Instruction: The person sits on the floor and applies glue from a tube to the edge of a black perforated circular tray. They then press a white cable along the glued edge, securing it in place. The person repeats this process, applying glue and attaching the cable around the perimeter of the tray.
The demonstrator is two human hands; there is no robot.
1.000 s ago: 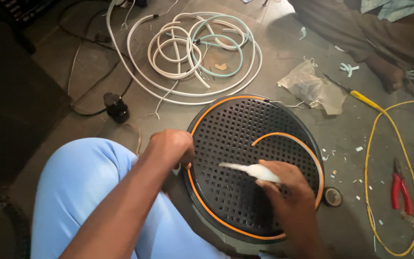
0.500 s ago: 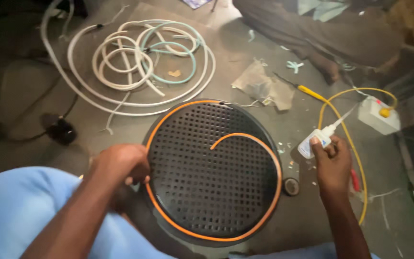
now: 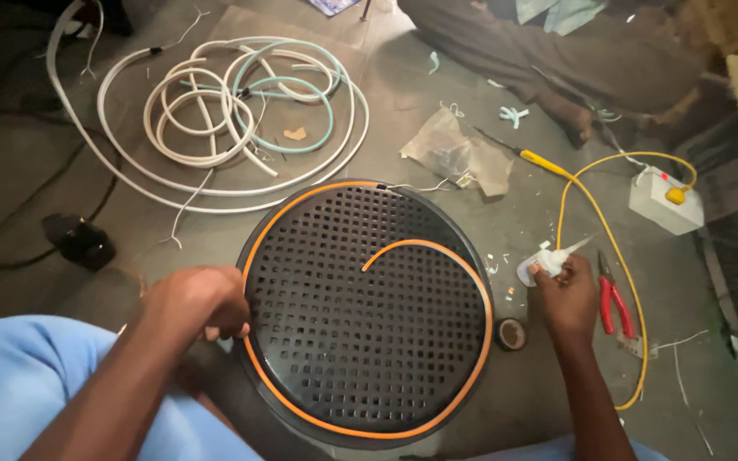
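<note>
A view from above shows a person seated on a concrete floor [image 3: 437, 111], working over a round black perforated panel [image 3: 360, 316] that rests between their knees. An orange flexible strip [image 3: 463, 265] runs along the panel's rim and curls inward to a loose end near the centre.

The left hand [image 3: 198, 300] is clenched at the panel's left edge, fingers curled over the rim where the orange strip passes, seemingly pinning the strip and steadying the panel. The right hand [image 3: 567, 294] is off the panel to the right, low over the floor, gripping a small white tube with a pointed nozzle [image 3: 553, 258], likely glue or sealant, its tip aimed up and to the right, away from the panel.

Just right of that hand lie red-handled pliers [image 3: 612, 299], and a small dark roll of tape [image 3: 512, 334] sits near the panel's edge. A yellow cable [image 3: 595, 205] loops from the floor up to a white box with a red button [image 3: 664, 199]. Beyond the panel lie coils of white and pale green strip [image 3: 232, 119], a crumpled plastic bag [image 3: 459, 154], and a yellow-handled screwdriver [image 3: 540, 160]. A black plug on a dark cord [image 3: 79, 241] rests to the left.
</note>
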